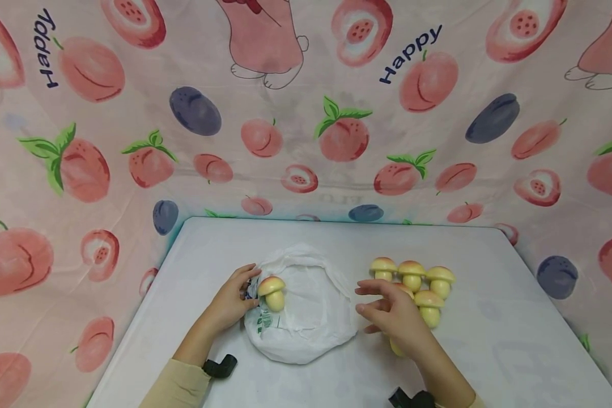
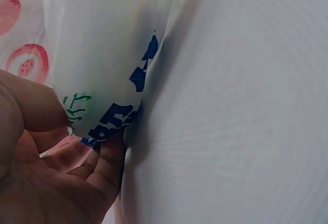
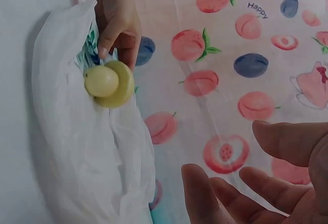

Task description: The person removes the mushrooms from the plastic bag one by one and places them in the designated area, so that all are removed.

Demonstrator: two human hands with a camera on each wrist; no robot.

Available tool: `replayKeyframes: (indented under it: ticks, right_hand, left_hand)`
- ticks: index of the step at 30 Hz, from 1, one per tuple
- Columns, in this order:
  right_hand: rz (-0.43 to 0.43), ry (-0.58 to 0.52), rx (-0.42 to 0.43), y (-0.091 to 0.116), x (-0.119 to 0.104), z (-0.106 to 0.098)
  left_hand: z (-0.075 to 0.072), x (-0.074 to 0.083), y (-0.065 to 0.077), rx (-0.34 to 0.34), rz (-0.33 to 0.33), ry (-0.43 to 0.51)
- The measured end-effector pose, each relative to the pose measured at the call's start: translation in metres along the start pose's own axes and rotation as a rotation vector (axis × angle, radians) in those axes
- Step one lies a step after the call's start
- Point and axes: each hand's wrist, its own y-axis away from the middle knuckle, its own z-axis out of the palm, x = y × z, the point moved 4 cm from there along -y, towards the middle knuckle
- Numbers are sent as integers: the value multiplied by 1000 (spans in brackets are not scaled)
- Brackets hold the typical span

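Observation:
A white plastic bag [image 1: 336,334] with its mouth spread wide lies on the table. My left hand [image 1: 233,296] pinches its left rim, where blue and green print shows; in the left wrist view the thumb and fingers [image 2: 110,165] close on the printed plastic. Just inside that rim is a yellow toy mushroom [image 1: 273,293] with a reddish cap top, seen stem-on in the right wrist view. My right hand [image 1: 395,311] hovers between the bag and a group of similar mushrooms [image 1: 440,280], fingers apart and holding nothing. It partly hides several of them.
The white table [image 1: 489,351] has its far edge against a peach-printed cloth [image 1: 306,113], which also hangs at both sides. Black wrist-worn devices [image 1: 220,367] sit on both forearms.

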Motion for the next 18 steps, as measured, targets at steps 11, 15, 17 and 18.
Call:
replayKeyframes:
  ticks: [11, 15, 17, 18]
  right_hand:
    - [-10, -5, -43, -18, -3, 31]
    - [-18, -12, -57, -25, -1, 41]
    - [-20, -23, -63, -28, -1, 47]
    - [-23, -29, -66, -30, -1, 50]
  left_hand:
    - [0, 0, -1, 3, 4, -1]
    - [0, 1, -1, 3, 5, -2]
    - [0, 1, -1, 3, 4, 0]
    - [0, 1, -1, 2, 4, 1]
